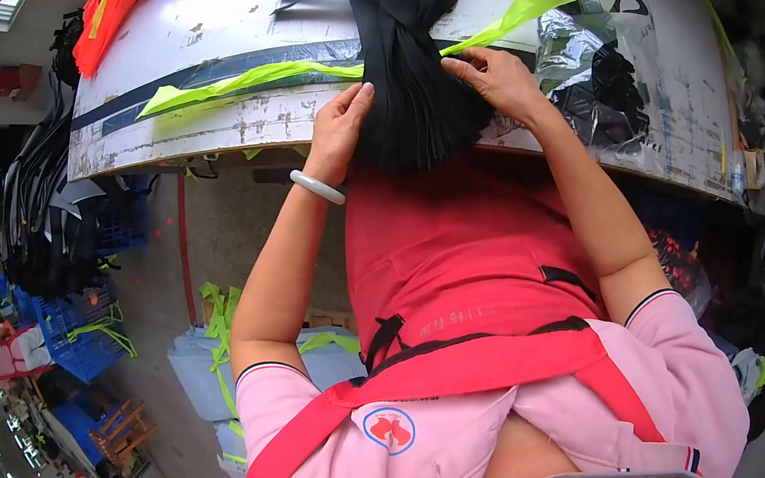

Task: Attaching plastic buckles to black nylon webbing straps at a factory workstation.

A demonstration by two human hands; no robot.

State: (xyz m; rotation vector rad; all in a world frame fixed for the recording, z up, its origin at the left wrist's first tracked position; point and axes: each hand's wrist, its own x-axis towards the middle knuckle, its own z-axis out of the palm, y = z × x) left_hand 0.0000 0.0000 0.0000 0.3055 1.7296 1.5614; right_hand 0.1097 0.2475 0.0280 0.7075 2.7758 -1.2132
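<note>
The largest thing is the white worktable (242, 27), its surface worn and scratched, and before it stands a person in a red apron (464, 256). The bundle of black strips (403, 48) lies at the table's front edge, between the two hands, and its lower ends fan out over this edge. To its right is a clear plastic bag (610, 71) with black pieces inside. A yellow-green strip (245, 81) comes out on both sides of the bundle, and its middle is hidden there. The left hand (340, 132) has its fingers curled and thumb at the bundle's left side; the right hand (500, 83) is bent at the opposite side, beside the strip. I cannot tell what either one pinches. Smallest is a pale bracelet (317, 187) on the left wrist.
</note>
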